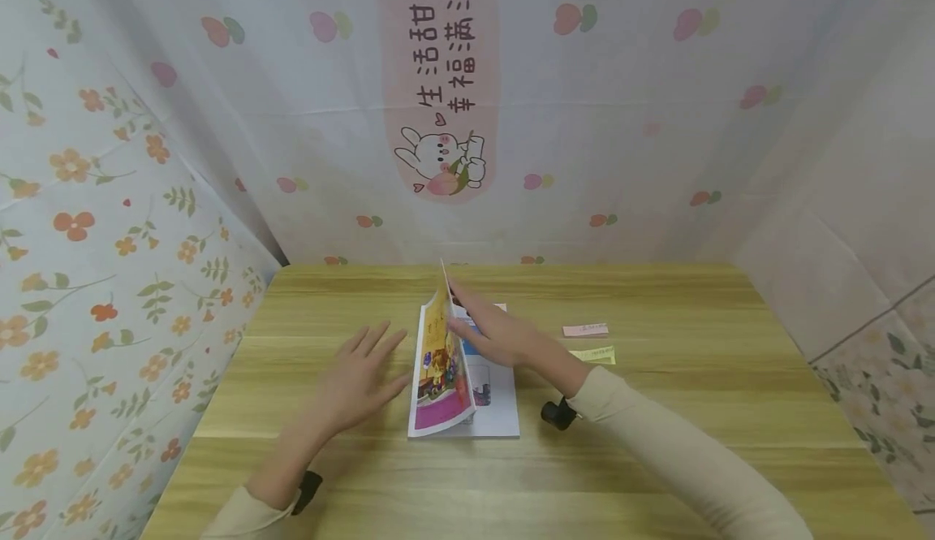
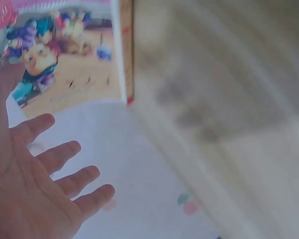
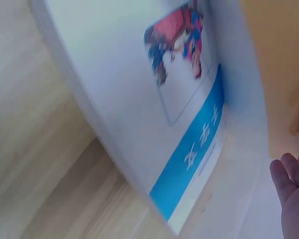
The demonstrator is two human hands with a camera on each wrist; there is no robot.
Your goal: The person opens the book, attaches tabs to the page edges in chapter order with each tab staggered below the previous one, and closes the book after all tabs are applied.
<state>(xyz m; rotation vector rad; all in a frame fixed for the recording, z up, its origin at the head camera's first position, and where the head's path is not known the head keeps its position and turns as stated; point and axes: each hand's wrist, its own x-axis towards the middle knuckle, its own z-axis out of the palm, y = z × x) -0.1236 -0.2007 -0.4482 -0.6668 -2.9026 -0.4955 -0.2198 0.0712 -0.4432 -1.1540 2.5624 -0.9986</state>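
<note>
From where I sit, the booklet (image 1: 497,422) lies in the lower middle of the head view, its picture cover (image 1: 438,361) standing half raised from the spine at its left. My hands are apart: the left hand (image 1: 358,382), fingers spread, is just beside the spine, gripping nothing; the right hand (image 1: 500,337) reaches behind the cover with fingers extended, seemingly against it, though I can't tell how firmly. That is my main worry: with no pinch visible, the cover could slip off those fingertips and flop shut, or crease where it bows if pushed too hard. Since the left hand doesn't seem to pin the spine, a sideways shove might slide the whole booklet. Right of centre, the yellow strip (image 1: 599,355) lies close by my right wrist, so a low sweep could drag it; the pink strip (image 1: 584,330) above looks safer.
</note>
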